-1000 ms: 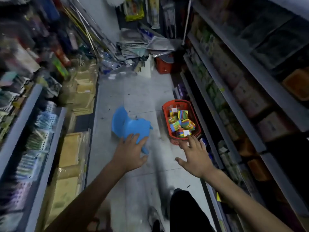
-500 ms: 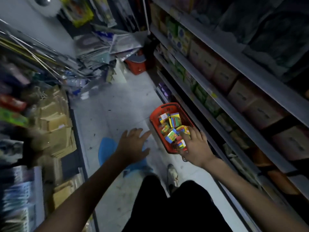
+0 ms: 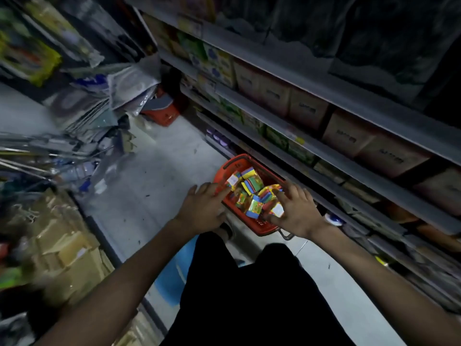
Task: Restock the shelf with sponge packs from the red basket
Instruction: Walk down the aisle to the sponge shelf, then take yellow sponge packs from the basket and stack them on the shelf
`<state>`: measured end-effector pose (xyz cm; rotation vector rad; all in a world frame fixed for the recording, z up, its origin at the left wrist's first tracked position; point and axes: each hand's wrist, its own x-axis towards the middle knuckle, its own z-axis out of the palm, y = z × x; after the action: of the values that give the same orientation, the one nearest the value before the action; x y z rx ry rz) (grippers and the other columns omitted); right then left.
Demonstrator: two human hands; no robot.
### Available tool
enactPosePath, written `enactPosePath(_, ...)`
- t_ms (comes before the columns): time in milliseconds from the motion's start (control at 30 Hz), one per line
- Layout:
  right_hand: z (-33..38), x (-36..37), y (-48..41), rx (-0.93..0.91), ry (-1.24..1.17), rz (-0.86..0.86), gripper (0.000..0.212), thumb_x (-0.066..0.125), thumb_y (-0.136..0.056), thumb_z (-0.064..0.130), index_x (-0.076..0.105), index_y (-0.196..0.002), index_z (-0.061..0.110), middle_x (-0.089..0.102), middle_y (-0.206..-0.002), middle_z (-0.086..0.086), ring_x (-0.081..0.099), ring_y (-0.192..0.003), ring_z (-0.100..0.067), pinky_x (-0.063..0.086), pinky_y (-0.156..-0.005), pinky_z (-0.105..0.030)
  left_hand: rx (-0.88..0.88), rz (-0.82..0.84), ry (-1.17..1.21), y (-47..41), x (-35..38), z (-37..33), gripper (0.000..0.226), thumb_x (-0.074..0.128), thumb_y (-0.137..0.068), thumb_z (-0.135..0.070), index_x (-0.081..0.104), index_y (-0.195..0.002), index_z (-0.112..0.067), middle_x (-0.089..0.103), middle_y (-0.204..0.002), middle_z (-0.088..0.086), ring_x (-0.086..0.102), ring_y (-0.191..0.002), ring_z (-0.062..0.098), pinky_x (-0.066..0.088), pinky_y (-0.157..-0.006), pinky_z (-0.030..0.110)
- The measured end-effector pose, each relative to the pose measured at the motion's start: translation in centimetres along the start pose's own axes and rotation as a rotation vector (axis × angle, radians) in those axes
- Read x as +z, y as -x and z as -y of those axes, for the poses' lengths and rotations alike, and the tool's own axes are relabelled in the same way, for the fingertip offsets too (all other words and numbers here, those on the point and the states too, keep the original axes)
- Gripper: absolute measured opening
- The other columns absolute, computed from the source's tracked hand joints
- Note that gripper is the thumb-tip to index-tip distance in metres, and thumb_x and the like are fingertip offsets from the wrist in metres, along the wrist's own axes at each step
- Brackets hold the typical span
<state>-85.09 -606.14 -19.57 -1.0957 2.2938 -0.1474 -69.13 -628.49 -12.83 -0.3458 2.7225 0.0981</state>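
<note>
Both hands reach the red basket [image 3: 262, 227] on the floor [image 3: 154, 171] by the shelf [image 3: 324, 146]: left hand [image 3: 204, 208] fingers straight at its rim, right hand [image 3: 295, 214] fingers spread over the jumbled sponge packs [image 3: 252, 182], gripping none. A hasty grab could scatter packs or tip it.

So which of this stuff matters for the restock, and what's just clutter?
Job: red basket, sponge packs in it, shelf on the right, left hand and right hand at the basket.
Clutter: blue stool, far red bin, cardboard boxes.
</note>
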Motion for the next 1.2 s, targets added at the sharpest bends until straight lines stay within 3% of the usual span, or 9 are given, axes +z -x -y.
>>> enactPosePath(100,0.5,0.5,-1.9,0.073,-0.033,-0.003,0.091,0.045,-0.088,0.078,0.028,-0.160,0.026,0.013,-0.168,-0.018,0.012,-0.155,-0.037,0.012,-0.126,-0.052,0.083,0.003,-0.036,-3.5,-0.6,2.2,0.073,0.053,-0.077,-0.051,0.055,-0.144,-0.023,0.061,-0.133,0.012,0.059,-0.122,0.036,0.047,-0.100,0.058)
enactPosePath(233,2.2,1.3,-6.0,0.158,-0.060,-0.007,0.101,0.026,-0.078,0.085,0.031,-0.158,0.025,0.014,-0.168,-0.018,0.012,-0.155,-0.036,0.013,-0.125,-0.052,0.207,0.038,-0.094,-8.5,-0.9,6.0,0.076,0.045,-0.079,-0.053,0.049,-0.149,-0.023,0.055,-0.139,0.009,0.052,-0.130,0.033,0.042,-0.107,0.056)
enactPosePath(367,5.2,2.5,-11.0,0.266,-0.096,-0.005,0.088,0.047,-0.088,0.073,0.030,-0.158,0.023,0.013,-0.168,-0.019,0.009,-0.156,-0.037,0.010,-0.125,-0.050,0.375,0.052,-0.157,-13.7,0.1,11.1,0.075,0.048,-0.085,-0.053,0.038,-0.155,-0.026,0.044,-0.151,0.007,0.041,-0.139,0.030,0.034,-0.115,0.053)
enactPosePath(500,9.6,4.2,-15.8,0.422,-0.148,-0.038,0.104,0.015,-0.074,0.081,0.028,-0.159,0.022,0.014,-0.168,-0.021,0.011,-0.156,-0.038,0.013,-0.125,-0.052,0.543,0.082,-0.171,-19.3,2.2,17.4,0.076,0.047,-0.086,-0.054,0.037,-0.156,-0.027,0.045,-0.151,0.008,0.043,-0.139,0.031,0.035,-0.114,0.049)
enactPosePath(633,14.2,6.6,-18.8,0.561,-0.252,0.007,0.086,0.044,-0.092,0.070,0.024,-0.161,0.022,0.012,-0.168,-0.020,0.008,-0.157,-0.037,0.018,-0.125,-0.052,0.648,0.152,-0.180,-22.7,4.6,23.6,0.076,0.047,-0.083,-0.055,0.040,-0.154,-0.027,0.049,-0.147,0.007,0.047,-0.135,0.031,0.039,-0.110,0.048)
enactPosePath(767,17.0,8.9,-20.4,0.635,-0.329,0.051,0.085,0.044,-0.094,0.069,0.022,-0.161,0.022,0.013,-0.167,-0.018,0.011,-0.155,-0.037,0.024,-0.123,-0.052,0.641,0.220,-0.107,-24.1,7.8,26.9,0.074,0.046,-0.082,-0.056,0.046,-0.150,-0.027,0.056,-0.140,0.004,0.055,-0.126,0.031,0.046,-0.101,0.045)
enactPosePath(1000,16.4,14.8,-23.0,0.663,-0.404,0.059,0.084,0.044,-0.097,0.066,0.011,-0.163,0.026,0.014,-0.168,-0.016,0.012,-0.156,-0.035,0.021,-0.123,-0.050,0.569,0.331,0.044,-25.2,17.0,25.6,0.072,0.049,-0.086,-0.053,0.039,-0.153,-0.030,0.050,-0.146,-0.002,0.050,-0.132,0.026,0.045,-0.104,0.048)
enactPosePath(1200,10.5,24.6,-27.4,0.669,-0.388,-0.131,0.072,0.047,-0.096,0.059,0.034,-0.155,0.020,0.033,-0.159,-0.019,0.029,-0.147,-0.038,0.031,-0.119,-0.052,0.551,0.212,0.132,-28.4,28.9,21.0,0.069,0.059,-0.091,-0.042,0.036,-0.155,-0.028,0.045,-0.153,0.004,0.051,-0.131,0.030,0.051,-0.097,0.046)
